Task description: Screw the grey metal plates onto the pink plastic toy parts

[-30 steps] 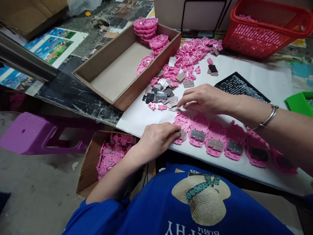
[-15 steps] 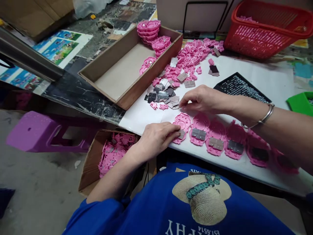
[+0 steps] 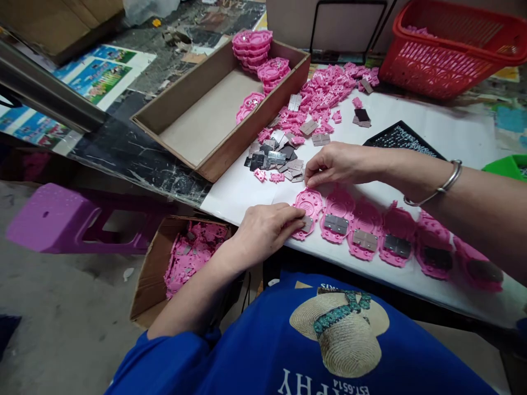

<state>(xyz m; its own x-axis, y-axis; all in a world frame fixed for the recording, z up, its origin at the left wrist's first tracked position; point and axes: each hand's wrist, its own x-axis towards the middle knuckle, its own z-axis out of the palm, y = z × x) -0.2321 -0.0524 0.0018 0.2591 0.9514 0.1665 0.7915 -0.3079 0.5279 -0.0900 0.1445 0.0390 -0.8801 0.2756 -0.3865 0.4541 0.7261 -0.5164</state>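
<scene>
Along the front edge of the white work surface lies a row of several pink plastic casings, each with a flat metal plate across its lower half. My left hand (image 3: 265, 230) is closed at the leftmost pink casing (image 3: 308, 203), its fingertips on the casing's left side and the grey metal plate (image 3: 307, 224) there. Just above that casing's top edge, my right hand (image 3: 331, 164) has its thumb and fingers pinched together; what they hold, if anything, is hidden. Left of these fingertips is a pile of loose metal plates (image 3: 276, 158), with small pink plastic pieces (image 3: 276, 177) beside it.
A shallow wooden tray (image 3: 206, 164) holds stacked pink casings. Behind lie a heap of pink parts (image 3: 325, 93) and a red basket (image 3: 432, 66). A black tray of small screws (image 3: 403, 137) sits beyond my right forearm, near a green bin (image 3: 504, 166). Lower left stands a cardboard box (image 3: 144, 296).
My right hand has come slightly down and closer to the top of the leftmost casing, its fingers drawn together. My left hand stays at the same casing.
</scene>
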